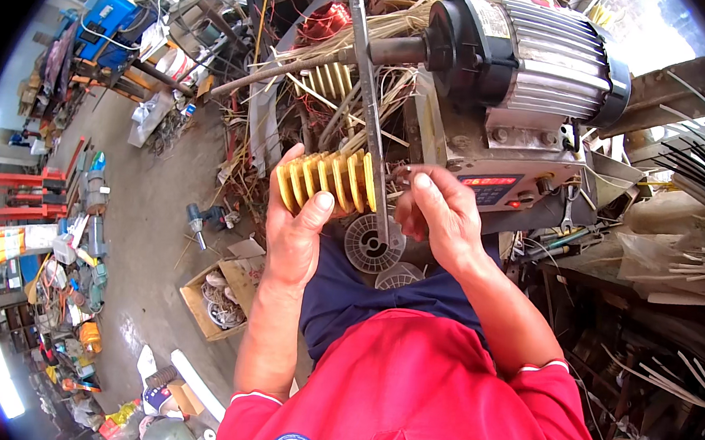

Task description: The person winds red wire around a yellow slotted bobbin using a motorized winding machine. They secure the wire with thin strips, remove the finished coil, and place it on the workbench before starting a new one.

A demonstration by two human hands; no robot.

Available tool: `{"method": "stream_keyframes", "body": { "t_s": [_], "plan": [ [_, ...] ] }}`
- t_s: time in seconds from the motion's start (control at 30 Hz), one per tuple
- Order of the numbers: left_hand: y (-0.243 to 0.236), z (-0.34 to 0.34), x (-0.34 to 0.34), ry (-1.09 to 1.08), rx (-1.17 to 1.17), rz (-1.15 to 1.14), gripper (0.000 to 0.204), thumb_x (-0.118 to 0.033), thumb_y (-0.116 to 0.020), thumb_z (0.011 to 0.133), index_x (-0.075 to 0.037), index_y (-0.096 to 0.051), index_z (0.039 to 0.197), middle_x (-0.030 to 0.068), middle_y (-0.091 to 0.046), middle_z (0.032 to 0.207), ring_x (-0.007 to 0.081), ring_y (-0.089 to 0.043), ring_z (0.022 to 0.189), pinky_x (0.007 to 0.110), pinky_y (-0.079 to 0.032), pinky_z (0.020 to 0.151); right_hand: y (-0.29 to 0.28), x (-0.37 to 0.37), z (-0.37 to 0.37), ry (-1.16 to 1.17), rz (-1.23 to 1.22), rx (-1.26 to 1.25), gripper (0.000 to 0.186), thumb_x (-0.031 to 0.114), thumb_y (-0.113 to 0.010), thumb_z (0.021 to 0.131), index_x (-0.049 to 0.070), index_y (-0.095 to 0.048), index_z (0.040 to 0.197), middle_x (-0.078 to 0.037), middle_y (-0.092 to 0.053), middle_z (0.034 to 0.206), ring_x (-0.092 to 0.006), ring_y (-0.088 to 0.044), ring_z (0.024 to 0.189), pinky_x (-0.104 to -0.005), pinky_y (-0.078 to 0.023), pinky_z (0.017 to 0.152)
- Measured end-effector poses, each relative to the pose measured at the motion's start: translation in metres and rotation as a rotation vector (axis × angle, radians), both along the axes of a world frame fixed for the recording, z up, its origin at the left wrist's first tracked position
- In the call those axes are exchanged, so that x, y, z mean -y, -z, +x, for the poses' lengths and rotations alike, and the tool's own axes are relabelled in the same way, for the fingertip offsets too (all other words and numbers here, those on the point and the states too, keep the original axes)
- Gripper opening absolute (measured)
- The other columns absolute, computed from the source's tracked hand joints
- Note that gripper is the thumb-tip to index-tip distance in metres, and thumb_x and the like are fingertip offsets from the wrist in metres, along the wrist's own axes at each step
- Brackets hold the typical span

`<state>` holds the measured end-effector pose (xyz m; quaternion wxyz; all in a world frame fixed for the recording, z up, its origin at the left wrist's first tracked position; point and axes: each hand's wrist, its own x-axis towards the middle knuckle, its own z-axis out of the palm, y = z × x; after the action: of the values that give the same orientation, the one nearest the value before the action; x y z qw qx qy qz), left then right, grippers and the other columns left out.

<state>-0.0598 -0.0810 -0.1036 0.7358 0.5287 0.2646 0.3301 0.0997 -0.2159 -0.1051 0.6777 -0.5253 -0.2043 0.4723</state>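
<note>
My left hand (296,236) is wrapped round a yellow ribbed coil-winding former (328,180), with the thumb pressed on its near side. The former's right end sits close against a long flat metal bar (369,107); whether they touch I cannot tell. Just right of the bar's lower end, my right hand (446,216) is closed, its fingers curled and thumb on top. Whatever those fingers may hold is hidden. Beyond the bar, a winding machine with a grey finned motor (559,62) carries a shaft (398,50) that meets the bar.
A control box (491,187) with a red lit display stands right of my right hand. Wire spools (374,244) are below the bar. Loose sticks and copper wire (327,21) crowd the far side. A cardboard box (222,299) and a drill (204,221) lie on the floor to the left.
</note>
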Motion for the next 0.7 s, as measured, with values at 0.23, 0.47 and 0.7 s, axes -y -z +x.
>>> {"method": "stream_keyframes", "body": {
  "t_s": [0.23,0.47,0.7],
  "plan": [
    [-0.010,0.009,0.004,-0.067,0.051,-0.091,0.080,-0.021,-0.074,0.090,-0.007,-0.027,0.153,0.0138,-0.053,0.136,0.0295,-0.061,0.120,0.046,-0.057,0.096,-0.007,0.000,0.000,0.022,0.067,0.465,0.035,0.001,-0.056,0.095,0.001,-0.058,0.130,-0.007,-0.064,0.080,-0.0146,-0.061,0.068,-0.0302,-0.052,0.065],
    [-0.020,0.024,-0.011,-0.058,0.053,-0.052,0.077,-0.024,-0.071,0.092,-0.005,-0.027,0.153,0.0156,-0.052,0.137,0.0307,-0.061,0.120,0.046,-0.057,0.096,-0.024,-0.016,0.015,-0.015,0.068,0.837,0.049,-0.006,-0.057,0.088,-0.003,-0.048,0.137,-0.009,-0.062,0.073,-0.0157,-0.061,0.063,-0.0324,-0.050,0.061],
    [-0.024,0.032,-0.018,-0.068,0.034,-0.042,0.076,-0.024,-0.069,0.093,-0.006,-0.027,0.154,0.0153,-0.052,0.137,0.0300,-0.061,0.119,0.045,-0.058,0.096,-0.035,-0.023,0.023,-0.078,-0.100,0.630,0.046,0.006,-0.062,0.089,-0.005,-0.049,0.131,-0.019,-0.066,0.077,-0.0340,-0.068,0.070,-0.0417,-0.053,0.067]
  ]
}}
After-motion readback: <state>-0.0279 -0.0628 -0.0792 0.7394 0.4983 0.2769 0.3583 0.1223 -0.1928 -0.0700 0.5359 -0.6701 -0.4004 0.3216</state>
